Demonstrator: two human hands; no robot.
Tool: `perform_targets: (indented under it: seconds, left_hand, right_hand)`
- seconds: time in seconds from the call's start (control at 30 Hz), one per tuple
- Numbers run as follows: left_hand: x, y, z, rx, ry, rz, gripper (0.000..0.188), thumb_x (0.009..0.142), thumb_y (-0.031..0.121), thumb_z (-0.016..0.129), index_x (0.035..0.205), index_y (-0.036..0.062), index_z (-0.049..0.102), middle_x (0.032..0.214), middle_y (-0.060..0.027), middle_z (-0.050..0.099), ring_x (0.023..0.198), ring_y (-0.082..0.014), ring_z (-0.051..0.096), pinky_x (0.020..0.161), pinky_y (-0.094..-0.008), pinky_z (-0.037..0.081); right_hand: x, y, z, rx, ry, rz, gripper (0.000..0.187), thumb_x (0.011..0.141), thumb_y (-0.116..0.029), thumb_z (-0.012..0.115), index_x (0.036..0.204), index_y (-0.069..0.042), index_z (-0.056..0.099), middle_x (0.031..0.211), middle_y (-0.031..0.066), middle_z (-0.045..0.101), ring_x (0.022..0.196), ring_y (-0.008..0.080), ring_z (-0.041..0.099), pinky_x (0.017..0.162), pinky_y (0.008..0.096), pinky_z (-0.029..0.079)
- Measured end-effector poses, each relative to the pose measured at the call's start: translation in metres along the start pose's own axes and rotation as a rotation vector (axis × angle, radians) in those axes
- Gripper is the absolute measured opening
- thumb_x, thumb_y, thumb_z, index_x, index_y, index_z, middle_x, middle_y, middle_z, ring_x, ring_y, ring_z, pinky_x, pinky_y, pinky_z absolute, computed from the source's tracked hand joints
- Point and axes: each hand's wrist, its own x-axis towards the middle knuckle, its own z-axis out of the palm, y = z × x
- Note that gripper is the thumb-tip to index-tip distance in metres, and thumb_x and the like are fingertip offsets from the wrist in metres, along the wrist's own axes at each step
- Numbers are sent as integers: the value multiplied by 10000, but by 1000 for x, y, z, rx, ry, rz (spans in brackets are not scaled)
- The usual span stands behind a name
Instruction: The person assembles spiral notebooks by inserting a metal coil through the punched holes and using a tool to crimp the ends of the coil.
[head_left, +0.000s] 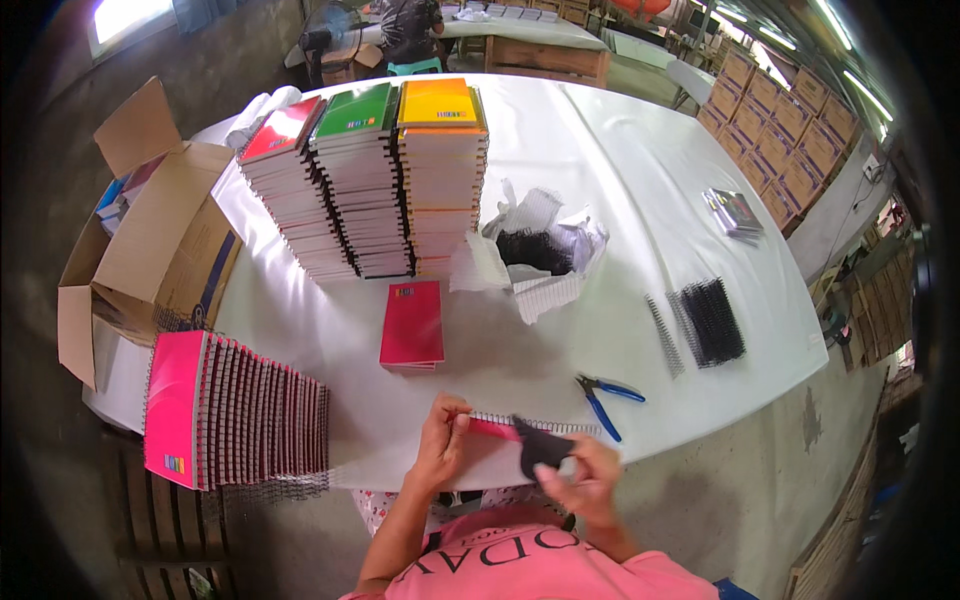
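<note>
At the near table edge my left hand (443,440) is closed on the left end of a pink notebook (493,429). A spiral wire coil (555,425) runs along the notebook's far edge and sticks out past it on the right. My right hand (588,474) grips a dark, curved black piece (541,448), which lies over the notebook and hides part of it; its exact kind is unclear. Just beyond the right hand lie blue-handled cutting pliers (607,395), jaws apart. A small stack of red notebooks (411,325) sits farther off, in front of my left hand.
Pink spiral notebooks (175,410) stand in a row at the left edge. Tall stacks of red, green and yellow notebooks (360,110) rise behind. An open carton (165,240) is far left. Torn wrapping (545,298) holds black coils; more black coils (712,322) lie right. A person (408,30) sits beyond.
</note>
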Motion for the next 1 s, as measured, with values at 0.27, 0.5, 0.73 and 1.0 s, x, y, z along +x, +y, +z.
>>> perform_targets:
  seconds: [0.27,0.5,0.73,1.0]
  left_hand:
    - [9,-6,1,116,-49,136,128,955,166,452,1001,49,426,936,-132,419,856,-239,447,790,-311,391]
    - [8,-4,-6,87,-205,127,487,817,285,660,1109,97,318,1049,-162,360,975,-291,403,873,-382,364]
    - [3,-18,0,51,-163,101,619,728,266,778,1099,106,310,972,-123,395,886,-257,428,794,-354,388]
    - [6,-23,8,-12,-110,96,653,724,153,787,1053,98,225,918,-93,376,821,-216,398,744,-328,388]
  right_hand:
    - [75,54,-40,450,-308,456,322,788,72,647,1098,27,575,987,58,622,912,116,590,822,245,477]
    - [63,93,-6,653,-644,468,277,799,68,553,1038,-26,656,1007,57,652,927,133,608,788,263,503]
    - [57,87,13,506,-528,230,141,736,23,660,873,13,691,941,180,659,895,250,642,789,306,498]
    - [61,78,17,504,-445,290,208,673,78,639,857,8,704,899,146,674,854,230,643,760,306,500]
